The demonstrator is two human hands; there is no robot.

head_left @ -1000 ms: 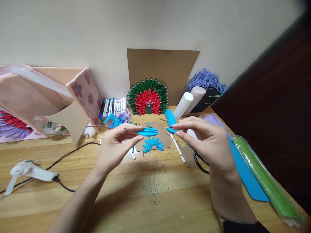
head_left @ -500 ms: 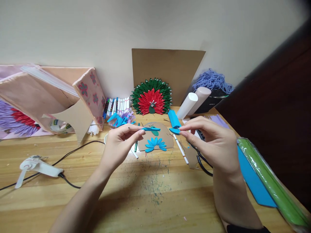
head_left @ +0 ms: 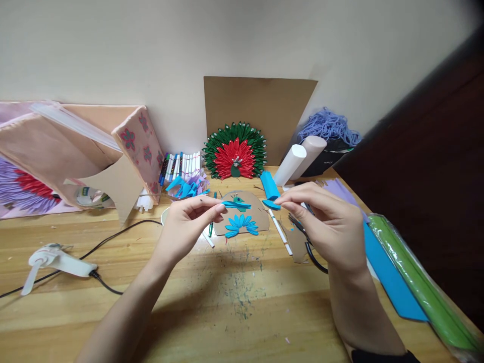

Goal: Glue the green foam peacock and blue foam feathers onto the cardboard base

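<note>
Between thumb and fingers, my left hand (head_left: 185, 227) pinches a narrow folded blue strip (head_left: 237, 204) that points right. My right hand (head_left: 328, 222) pinches a small blue petal-shaped piece (head_left: 270, 204) by its right end. A gap separates the two pieces. Behind and below them, a rounded cardboard piece (head_left: 260, 222) lies on the table, with a fan of blue petals (head_left: 242, 225) near its lower edge. A green bird-shaped cutout (head_left: 238, 199) is on the cardboard, partly hidden by the blue strip.
A red and green peacock craft (head_left: 235, 151) leans on a cardboard sheet (head_left: 260, 101). Left lies a white glue gun (head_left: 62, 259) with its cable. Scissors (head_left: 298, 224), a white marker (head_left: 280, 232) and a blue roll (head_left: 269, 185) are near my right hand. A green wrapped roll (head_left: 419, 277) lies far right.
Both hands stay nearly in place, each still pinching its blue piece. The left strip has dipped and turned slightly, uncovering the top of the green bird cutout. My right hand has shifted slightly left.
</note>
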